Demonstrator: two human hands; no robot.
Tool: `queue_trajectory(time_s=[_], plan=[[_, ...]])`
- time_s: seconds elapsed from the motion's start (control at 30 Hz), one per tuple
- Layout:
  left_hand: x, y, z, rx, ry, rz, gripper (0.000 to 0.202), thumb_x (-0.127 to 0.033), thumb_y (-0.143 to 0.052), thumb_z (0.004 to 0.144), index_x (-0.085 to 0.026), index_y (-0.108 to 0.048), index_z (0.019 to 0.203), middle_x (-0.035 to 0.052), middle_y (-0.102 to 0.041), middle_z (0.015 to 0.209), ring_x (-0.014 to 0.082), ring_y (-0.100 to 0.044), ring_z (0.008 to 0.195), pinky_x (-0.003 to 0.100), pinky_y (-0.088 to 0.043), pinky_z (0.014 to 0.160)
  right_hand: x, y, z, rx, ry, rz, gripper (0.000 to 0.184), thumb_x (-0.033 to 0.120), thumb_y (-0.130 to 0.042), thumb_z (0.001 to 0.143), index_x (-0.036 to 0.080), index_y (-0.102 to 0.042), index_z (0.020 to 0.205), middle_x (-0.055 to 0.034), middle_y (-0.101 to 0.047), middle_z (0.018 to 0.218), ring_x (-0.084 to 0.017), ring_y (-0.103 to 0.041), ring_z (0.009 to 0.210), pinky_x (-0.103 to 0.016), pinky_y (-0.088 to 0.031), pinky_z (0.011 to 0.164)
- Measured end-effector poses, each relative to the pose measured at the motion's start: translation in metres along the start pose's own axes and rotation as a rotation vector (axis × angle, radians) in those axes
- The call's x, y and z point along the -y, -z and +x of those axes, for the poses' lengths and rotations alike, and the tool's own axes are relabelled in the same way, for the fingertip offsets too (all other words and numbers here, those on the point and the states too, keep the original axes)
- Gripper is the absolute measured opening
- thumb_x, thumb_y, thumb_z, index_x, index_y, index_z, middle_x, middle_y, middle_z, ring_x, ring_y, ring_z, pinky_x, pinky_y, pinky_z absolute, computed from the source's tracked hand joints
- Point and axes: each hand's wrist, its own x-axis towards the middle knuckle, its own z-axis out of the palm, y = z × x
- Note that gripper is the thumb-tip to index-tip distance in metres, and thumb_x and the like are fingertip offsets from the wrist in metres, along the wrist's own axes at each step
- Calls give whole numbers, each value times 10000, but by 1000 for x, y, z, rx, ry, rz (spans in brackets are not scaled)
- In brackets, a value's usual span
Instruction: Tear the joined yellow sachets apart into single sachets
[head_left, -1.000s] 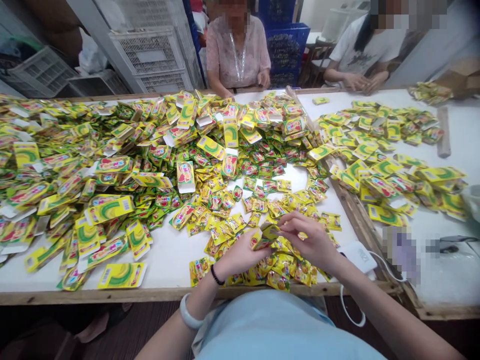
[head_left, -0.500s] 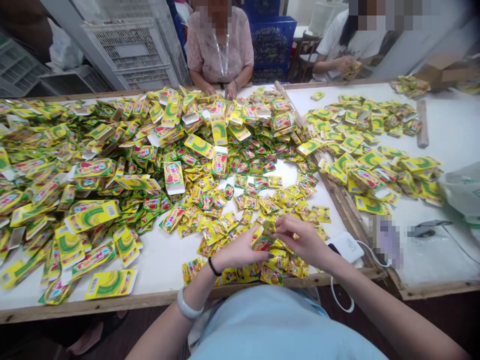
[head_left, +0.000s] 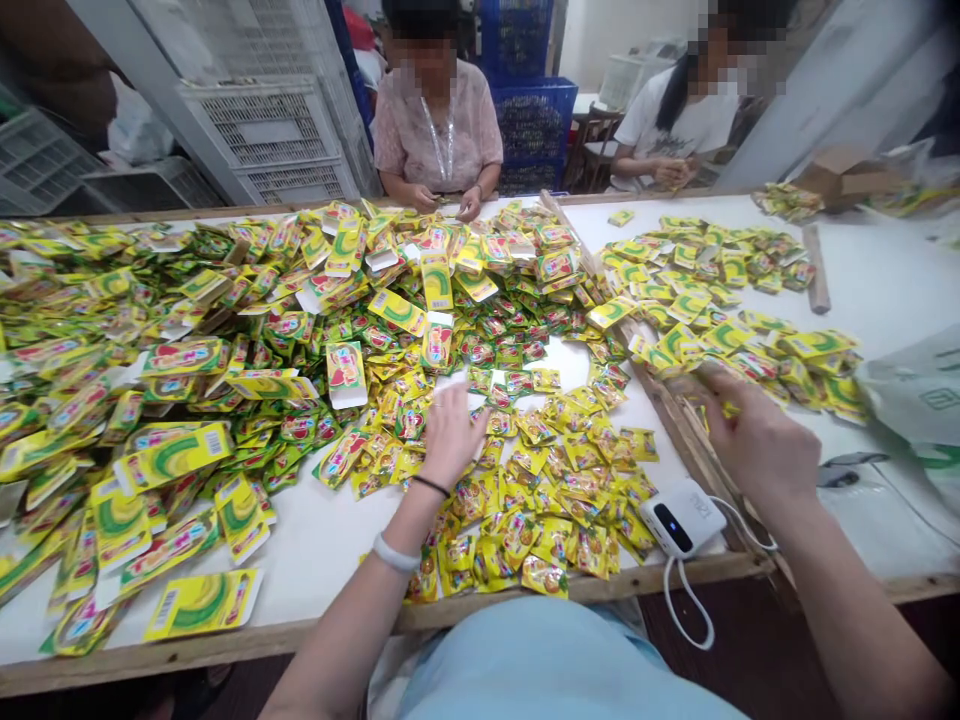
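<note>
My left hand (head_left: 452,435) reaches over the heap with its fingers stretched out, its fingertips close to a pale patch among the packets. Under and beside it lie small yellow sachets (head_left: 525,530) and green sachets with red fruit prints (head_left: 480,350). A yellow and red printed carton (head_left: 346,372) lies just to its left. Out to the right, my right hand (head_left: 765,440) hangs above the wooden divider, fingers curled and smeared by motion. Some yellow shows between these fingers; whether it is held or lies behind them is unclear. Closed-looking yellow cartons (head_left: 739,350) are heaped just beyond it.
Flat, open-ended yellow cartons (head_left: 176,440) cover the left side. A wooden strip (head_left: 675,420) divides the table. A white power bank (head_left: 686,520) with a cable lies near the front edge. Two people sit opposite, their hands (head_left: 450,203) at the table. A plastic bag (head_left: 919,390) stands right.
My hands were together on a small printed carton; they have parted. The left has moved forward and left onto the sachets, the right has swung out right. The carton has left my left hand.
</note>
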Motion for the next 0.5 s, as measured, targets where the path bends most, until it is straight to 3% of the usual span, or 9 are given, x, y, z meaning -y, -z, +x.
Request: queue_trajectory(time_s=[0.03, 0.1, 0.17, 0.23, 0.37, 0.5], plan=[[13, -1, 11, -65, 83, 125, 528, -455, -535, 791, -112, -464, 1186, 213, -466, 1238, 358, -360, 1201, 500, -260, 985, -2, -4, 5, -52, 1, -85, 412, 403, -477, 876, 147, -539, 1193, -188, -633, 1039, -256, -620, 776, -354, -406, 601], [36, -6, 27, -101, 187, 260, 530, -480, -608, 719, -94, -515, 1070, 235, -483, 1181, 397, -367, 1160, 524, -258, 950, 9, -20, 7, 18, 165, -28, 470, 391, -471, 879, 137, -464, 1274, -185, -596, 1134, -282, -599, 945, -372, -445, 708], [49, -12, 33, -97, 194, 199, 440, -462, -639, 691, -121, -551, 955, 200, -533, 1099, 380, -399, 1114, 515, -250, 942, 35, -48, 0, 215, 429, 178, 500, 394, -501, 860, 156, -437, 1295, -150, -545, 1237, -277, -509, 1132, -401, -428, 891], [55, -15, 31, -103, 160, 52, 331, -419, -633, 704, -151, -565, 886, 139, -580, 1006, 327, -447, 1053, 485, -256, 942, 63, -78, -12, 412, 579, 296, 556, 417, -557, 821, 180, -429, 1308, -130, -476, 1325, -296, -383, 1257, -475, -353, 994], [57, -9, 20, -102, 139, -122, 190, -351, -558, 769, -166, -577, 811, 50, -625, 839, 196, -547, 833, 347, -375, 840, 88, -117, -27, 544, 584, 396, 295, 277, -487, 878, 209, -581, 1150, -97, -590, 1206, -280, -430, 1226, -570, -223, 1042], [56, 4, 7, -86, 115, -252, 220, -344, -474, 826, -155, -584, 809, 17, -625, 738, 133, -555, 661, 238, -413, 631, 78, -112, -18, 602, 590, 480, 233, 226, -455, 891, 216, -643, 1029, -66, -670, 1051, -246, -560, 1083, -543, -263, 1031]])
